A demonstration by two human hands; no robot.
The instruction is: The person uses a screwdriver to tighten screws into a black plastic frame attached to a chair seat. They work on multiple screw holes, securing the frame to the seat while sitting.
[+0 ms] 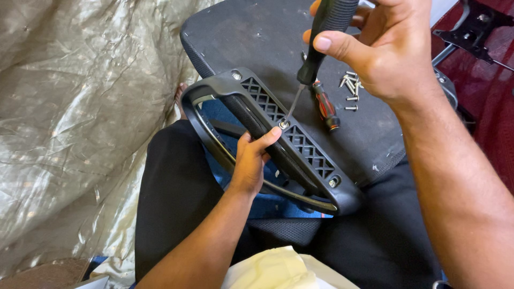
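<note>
Black plastic, ribbed with a diamond lattice, makes up the armrest [278, 134] that lies slantwise across the edge of an upturned chair seat [257, 37], running from 10 o'clock down to 4 o'clock in the middle of the view. A screw [284, 124] sits in its middle hole, and the thin shaft of a screwdriver [316, 53] stands tilted with its tip in that screw. The right hand [385, 48], up at 1 o'clock, holds the tool's black handle, its fingers curled and pressed around the grip with the thumb laid along the front. The left hand [251, 160] comes in from 6 o'clock and clasps the armrest's padded bar just below the screw, fingers wrapped under it, thumb pressing on top. Two more screws show at the armrest's far ends. At 2 o'clock of the screw, a second screwdriver with a red-and-black handle [325, 105] lies on the seat, with a small heap of loose screws [350, 88] just beside it. Dark trousers [176, 187] lie beneath, a crumpled pale sheet [69, 107] fills 9 o'clock, and a black metal bracket [471, 29] rests at 2 o'clock.
</note>
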